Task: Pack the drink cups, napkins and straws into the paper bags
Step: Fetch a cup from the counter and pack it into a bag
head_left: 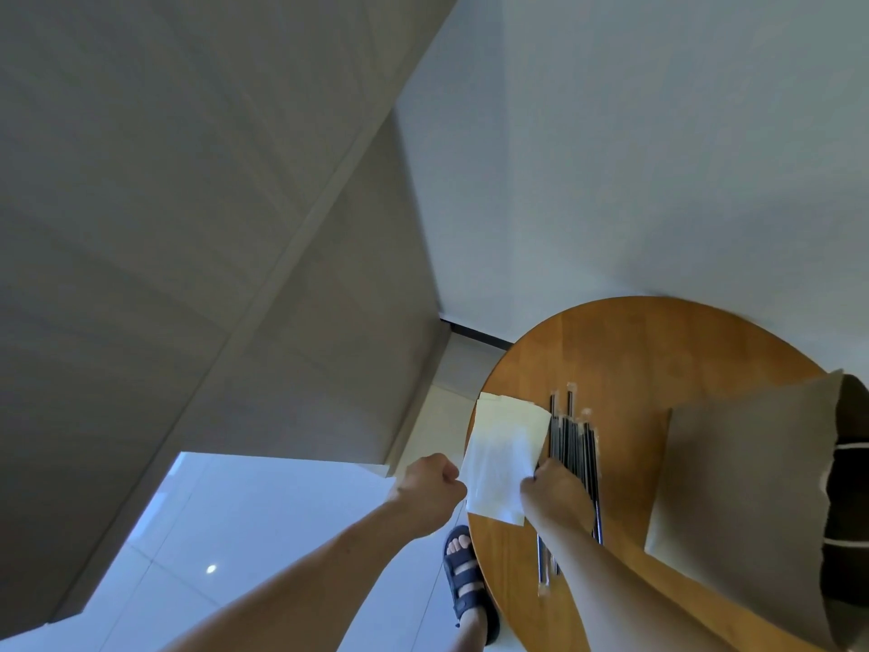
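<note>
Napkins point(505, 458), a white stack, lie at the left edge of the round wooden bench point(611, 350), with the stack's near left corner hanging out past the rim. Left of them, the left hand point(430, 480) is closed into a fist just off the bench edge, its knuckles touching the stack's left side; whether its fingers pinch any paper cannot be told from here. Below and between the two forearms, a foot in a dark strapped sandal point(463, 583) stands on the pale glossy floor point(244, 534).

On the other side of the stack, the right hand point(555, 491) rests on the napkins' near right corner, its fingers point(545, 465) curled down at the seam between the napkins and the straws point(571, 444). Their tips are hidden, so what they grip, if anything, cannot be told. These straws are dark, in clear wrappers, and lie side by side, touching the napkins' right edge and running toward the camera under the right wrist.

Further right, apart from the straws, a brown paper bag point(733, 487) lies on the bench with its open mouth toward the right frame edge, where something dark with pale lines shows but cannot be made out.
</note>
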